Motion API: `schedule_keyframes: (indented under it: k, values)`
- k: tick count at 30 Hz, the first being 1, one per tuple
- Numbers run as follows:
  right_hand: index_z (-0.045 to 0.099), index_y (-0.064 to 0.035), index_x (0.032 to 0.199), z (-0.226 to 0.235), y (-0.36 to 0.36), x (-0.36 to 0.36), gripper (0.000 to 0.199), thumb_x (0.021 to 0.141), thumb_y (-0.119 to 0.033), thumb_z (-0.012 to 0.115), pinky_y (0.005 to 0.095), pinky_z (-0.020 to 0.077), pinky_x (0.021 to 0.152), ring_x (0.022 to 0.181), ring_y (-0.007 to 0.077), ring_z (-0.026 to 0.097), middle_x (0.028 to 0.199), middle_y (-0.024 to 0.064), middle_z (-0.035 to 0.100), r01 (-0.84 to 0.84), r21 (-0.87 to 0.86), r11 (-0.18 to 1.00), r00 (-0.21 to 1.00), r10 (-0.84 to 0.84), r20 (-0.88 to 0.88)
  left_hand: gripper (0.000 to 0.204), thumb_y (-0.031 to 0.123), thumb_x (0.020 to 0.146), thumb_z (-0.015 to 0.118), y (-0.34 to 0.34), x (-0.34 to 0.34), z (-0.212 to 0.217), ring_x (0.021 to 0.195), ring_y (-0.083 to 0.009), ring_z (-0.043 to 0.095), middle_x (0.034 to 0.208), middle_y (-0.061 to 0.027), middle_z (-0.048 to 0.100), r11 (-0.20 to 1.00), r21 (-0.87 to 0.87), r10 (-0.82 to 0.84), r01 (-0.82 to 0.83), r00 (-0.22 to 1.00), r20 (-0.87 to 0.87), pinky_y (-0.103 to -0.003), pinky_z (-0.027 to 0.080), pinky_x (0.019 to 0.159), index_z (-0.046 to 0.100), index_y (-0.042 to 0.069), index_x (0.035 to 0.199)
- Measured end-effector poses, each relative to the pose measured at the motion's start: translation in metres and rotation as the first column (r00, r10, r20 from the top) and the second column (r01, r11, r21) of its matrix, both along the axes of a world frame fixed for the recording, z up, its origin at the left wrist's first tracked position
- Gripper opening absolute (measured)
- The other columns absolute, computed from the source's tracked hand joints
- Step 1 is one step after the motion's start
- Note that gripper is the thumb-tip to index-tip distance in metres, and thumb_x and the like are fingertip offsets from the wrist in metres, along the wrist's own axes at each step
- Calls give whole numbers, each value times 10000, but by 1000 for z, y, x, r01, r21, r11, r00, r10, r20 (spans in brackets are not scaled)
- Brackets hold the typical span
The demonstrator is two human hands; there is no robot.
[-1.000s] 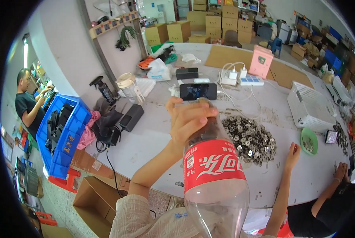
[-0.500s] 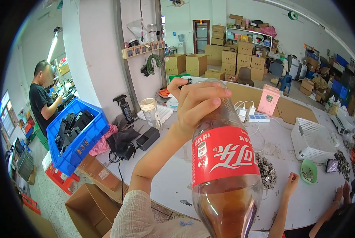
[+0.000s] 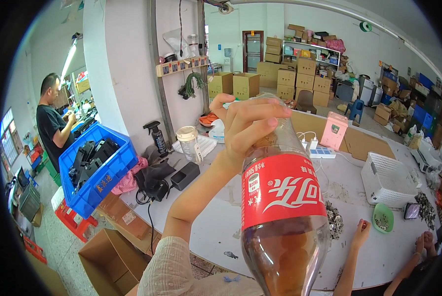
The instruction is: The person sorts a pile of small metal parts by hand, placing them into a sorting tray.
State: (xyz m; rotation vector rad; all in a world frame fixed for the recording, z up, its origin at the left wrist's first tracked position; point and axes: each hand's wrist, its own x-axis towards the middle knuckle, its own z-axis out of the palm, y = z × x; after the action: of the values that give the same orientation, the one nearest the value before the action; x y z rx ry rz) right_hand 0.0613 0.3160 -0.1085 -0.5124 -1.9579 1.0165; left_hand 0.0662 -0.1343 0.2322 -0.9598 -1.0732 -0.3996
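A clear plastic soda bottle [image 3: 283,192] with a red label fills the middle, close to me. It is tipped up, its base end away and its neck running off the lower edge. Brown drink lies in the neck end. My left hand [image 3: 250,121] is wrapped round the bottle near its base. On the white table at the lower right, my right hand [image 3: 362,235] is closed, with a small red piece showing in its fingers; its kind I cannot make out. Near that hand are a green bowl [image 3: 389,220] of small metal parts and a metal pile [image 3: 335,220].
A blue crate [image 3: 127,157] of black parts stands left, beside a spray bottle [image 3: 156,138] and a plastic jar [image 3: 188,143]. A white basket [image 3: 388,180], pink box [image 3: 334,129] and power strip [image 3: 323,152] sit rightward. Another person's hands [image 3: 424,241] are far right; a person [image 3: 53,118] stands left.
The view has shifted slightly. The drink shows fuller in the shoulder of the bottle, closer to the label. My left hand keeps the same hold.
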Motion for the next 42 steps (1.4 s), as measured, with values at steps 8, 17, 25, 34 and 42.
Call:
schedule_keyframes:
  k: [8,17,25,34,42]
  values:
    - [535,-19,897,1,1,-2,284,890,-303,543,285,423,595,628,150,516,701,61,551,-5,-6,1000,999,6,32,340,169,744,644,-1,-4,5,883,-175,584,993,10,646,1000,-2,18,-18,999,-31,-399,223,864,443,179,1019]
    - [537,-28,900,4,-3,6,286,883,-314,548,295,424,580,620,157,518,711,68,561,22,-5,1000,998,-21,60,292,154,754,624,-2,4,2,860,-168,590,957,21,651,998,17,57,-57,998,-34,-396,222,850,431,172,973]
    - [546,-16,924,-9,8,0,293,886,-306,552,278,433,607,642,137,519,726,60,562,9,32,999,998,-12,70,328,218,751,644,-7,13,-50,866,-159,595,973,7,652,995,-43,93,-87,979,183,-403,214,846,445,160,1005]
    - [563,-8,957,6,3,4,288,892,-288,546,249,425,615,680,119,516,747,46,562,-39,-67,997,999,39,0,277,165,744,645,11,73,-161,808,-128,571,956,15,648,993,39,60,-109,778,625,-410,202,860,523,141,992]
    - [566,-3,1020,35,-26,22,273,893,-245,557,214,411,635,702,76,478,823,25,557,-77,-190,979,997,73,-29,494,442,536,771,39,101,-215,757,-118,530,854,32,597,991,-103,90,81,151,984,-402,208,847,593,122,868]
